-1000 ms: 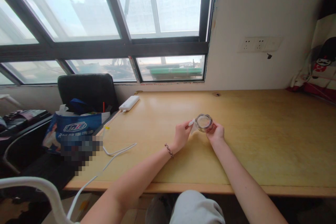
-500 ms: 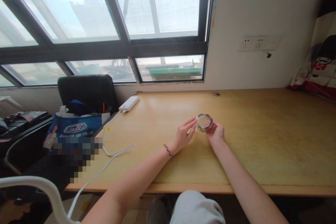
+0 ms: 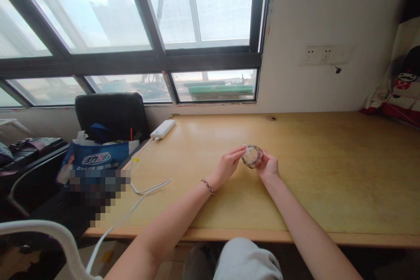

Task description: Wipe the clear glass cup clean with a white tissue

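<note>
A small round clear glass dish (image 3: 252,156) with a thick rim is held above the wooden desk, its opening tilted towards me. My right hand (image 3: 269,165) grips it from the right side, fingers wrapped about its wall. On the left, my left hand (image 3: 231,160) has its fingers pressed together against the rim. Between those fingertips and the glass shows a bit of white, tissue-like material (image 3: 246,149), mostly hidden by the hand. A braided bracelet (image 3: 208,187) circles my left wrist.
The desk (image 3: 328,175) runs under both forearms. A white power bank (image 3: 163,129) lies at its far left corner, with a white cable (image 3: 152,189) trailing over the left edge. Beyond that stands a black chair (image 3: 111,111) with a blue bag (image 3: 98,153) on it.
The glass dish has tilted and shifted slightly left. My left fingers have closed together and moved further over its rim with the white material.
</note>
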